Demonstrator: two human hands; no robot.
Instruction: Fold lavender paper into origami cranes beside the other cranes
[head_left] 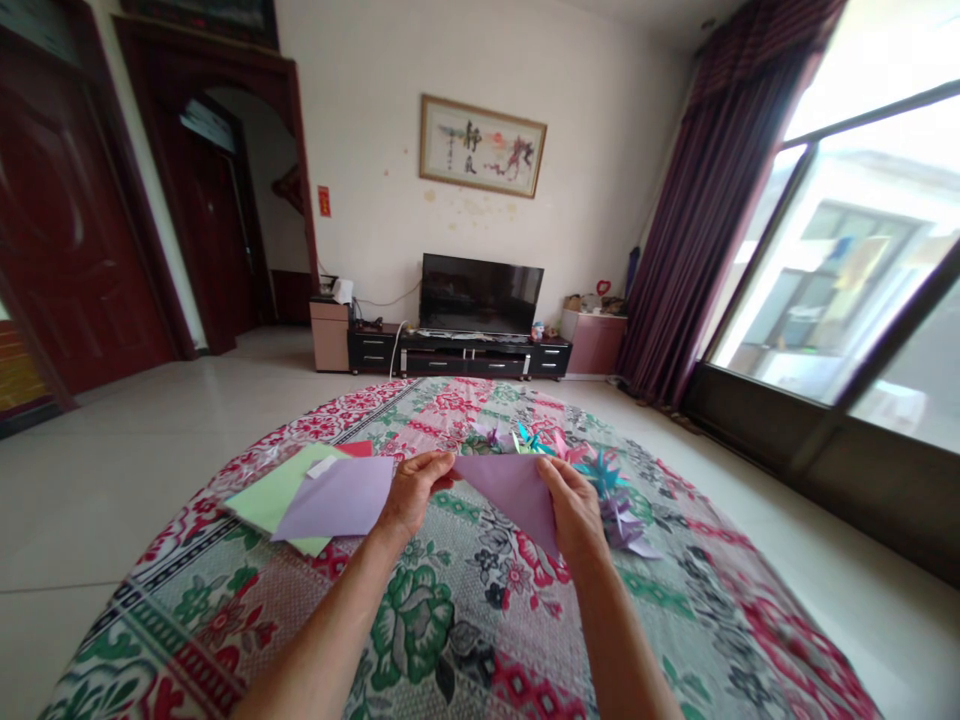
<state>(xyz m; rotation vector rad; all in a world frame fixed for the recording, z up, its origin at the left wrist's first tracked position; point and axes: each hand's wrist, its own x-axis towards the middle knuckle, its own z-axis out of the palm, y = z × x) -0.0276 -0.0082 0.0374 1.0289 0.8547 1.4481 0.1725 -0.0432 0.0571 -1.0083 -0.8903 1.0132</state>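
Note:
A folded purple sheet of paper (510, 490), triangular in outline, is stretched between my two hands above the table. My left hand (416, 490) pinches its left corner between thumb and fingers. At the upper right, my right hand (576, 500) grips the same paper, thumb on top. Left of my left hand lie flat sheets: a lilac sheet (341, 498) over a light green sheet (274, 490), with a red sheet (358, 449) partly showing behind. A small white scrap (322, 467) rests on them.
Beyond my right hand stand several pointed folded-paper pieces, among them a teal one (604, 470) and a purple one (624, 525). A flowered cloth (412, 625) covers the round table. Farther off are a television (481, 293) on a low black cabinet (435, 362) and a purple curtain (690, 220).

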